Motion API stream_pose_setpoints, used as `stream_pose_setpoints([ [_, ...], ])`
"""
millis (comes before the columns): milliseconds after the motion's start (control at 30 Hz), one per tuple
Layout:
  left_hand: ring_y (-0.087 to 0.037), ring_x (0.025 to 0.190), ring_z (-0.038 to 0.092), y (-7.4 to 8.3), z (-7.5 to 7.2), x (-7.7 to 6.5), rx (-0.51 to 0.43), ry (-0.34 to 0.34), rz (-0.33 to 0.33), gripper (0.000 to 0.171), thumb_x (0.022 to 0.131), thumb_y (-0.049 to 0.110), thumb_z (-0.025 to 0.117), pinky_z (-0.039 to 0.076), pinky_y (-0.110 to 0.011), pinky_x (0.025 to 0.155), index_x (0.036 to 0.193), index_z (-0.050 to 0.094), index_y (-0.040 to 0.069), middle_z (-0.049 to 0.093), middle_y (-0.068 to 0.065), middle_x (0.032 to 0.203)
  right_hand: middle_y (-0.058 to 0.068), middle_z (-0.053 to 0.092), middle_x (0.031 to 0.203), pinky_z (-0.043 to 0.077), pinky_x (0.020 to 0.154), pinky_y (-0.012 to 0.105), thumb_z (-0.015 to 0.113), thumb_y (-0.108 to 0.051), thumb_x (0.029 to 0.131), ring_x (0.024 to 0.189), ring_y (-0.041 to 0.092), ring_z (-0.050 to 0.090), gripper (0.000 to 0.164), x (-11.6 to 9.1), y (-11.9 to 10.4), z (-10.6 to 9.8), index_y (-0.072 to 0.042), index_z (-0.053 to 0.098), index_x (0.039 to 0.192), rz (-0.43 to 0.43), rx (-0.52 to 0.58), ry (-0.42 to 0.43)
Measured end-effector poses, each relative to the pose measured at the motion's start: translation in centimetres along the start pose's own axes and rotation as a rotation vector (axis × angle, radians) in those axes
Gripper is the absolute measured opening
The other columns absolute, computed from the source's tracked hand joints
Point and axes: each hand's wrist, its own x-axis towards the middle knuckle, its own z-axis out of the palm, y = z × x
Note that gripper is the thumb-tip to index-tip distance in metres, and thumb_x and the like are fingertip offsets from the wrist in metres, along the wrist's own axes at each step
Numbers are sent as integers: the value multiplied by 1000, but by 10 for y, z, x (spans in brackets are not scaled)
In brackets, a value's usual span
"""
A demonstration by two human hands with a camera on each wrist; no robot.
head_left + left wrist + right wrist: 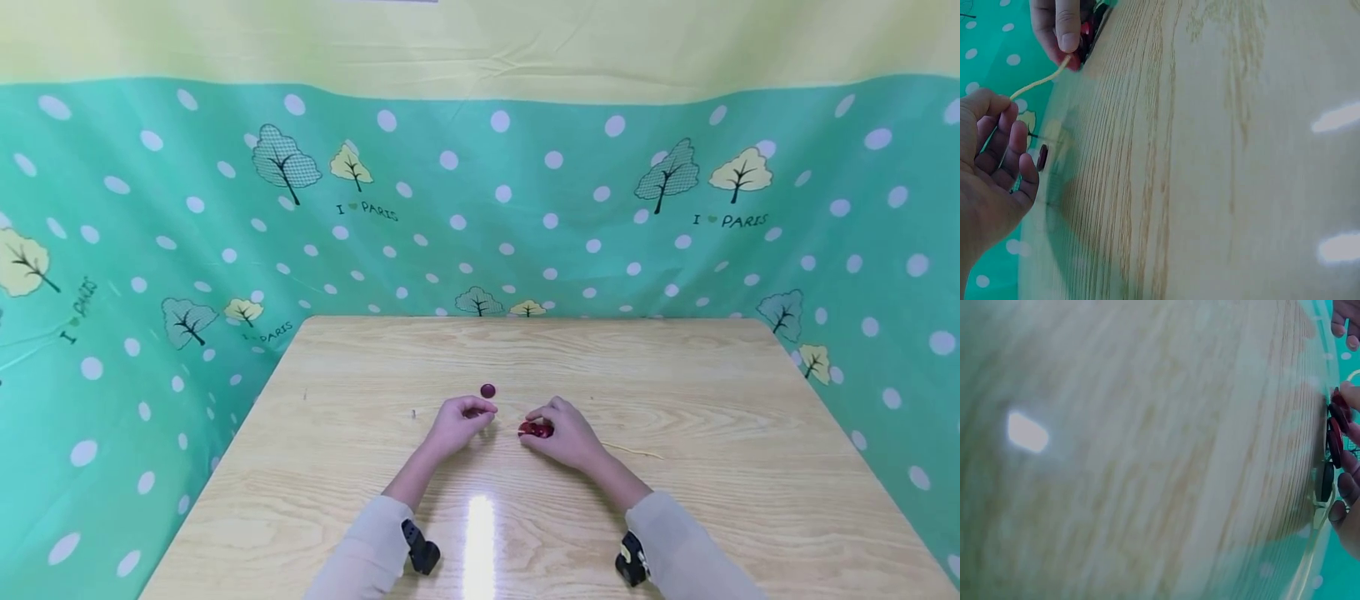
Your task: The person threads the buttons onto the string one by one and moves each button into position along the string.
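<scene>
My left hand point(457, 427) pinches a thin pale yellow cord point(1040, 82) between thumb and index finger, its other fingers loosely bent. A dark red patch point(474, 412) shows between its fingers in the head view. From the pinch, the cord runs across to several shiny red, button-like discs point(536, 429), set side by side. My right hand point(566, 435) grips these discs in its fingertips, close over the table. Past the right hand, the cord's tail point(633, 451) lies on the wood. In the right wrist view the row of discs point(1335, 434) stands on edge, partly behind the fingers.
One loose dark red disc point(487, 390) lies flat just beyond the left hand. A tiny greyish bit point(413, 413) sits to the left on the wooden table point(337, 467). A green dotted curtain point(480, 183) hangs around the table's back and sides.
</scene>
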Motion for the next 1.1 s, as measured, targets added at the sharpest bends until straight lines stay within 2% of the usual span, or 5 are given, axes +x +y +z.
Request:
stream_pose_setpoints([
  [633,-13,77,58,3,-2,-2,22,14,10,13,84,14,66,50,-22,66,94,70,8,68,-5,89,-3,50,81,34,59,20,77,-31,75,69,8,41,30,0,-1,0,-16,72,100,-6,-10,6],
  [867,-14,77,58,5,-2,-3,21,14,7,12,84,14,66,49,-22,66,94,70,9,68,-5,88,-3,50,82,34,60,21,77,-32,75,69,8,41,31,0,-2,-2,-17,71,101,19,8,-22],
  [1100,-15,77,58,5,-2,-2,6,19,8,13,84,15,67,48,-22,65,94,70,8,68,-5,89,-3,52,83,36,61,21,76,-33,75,70,8,42,31,2,-2,-2,-16,71,101,5,42,-22],
])
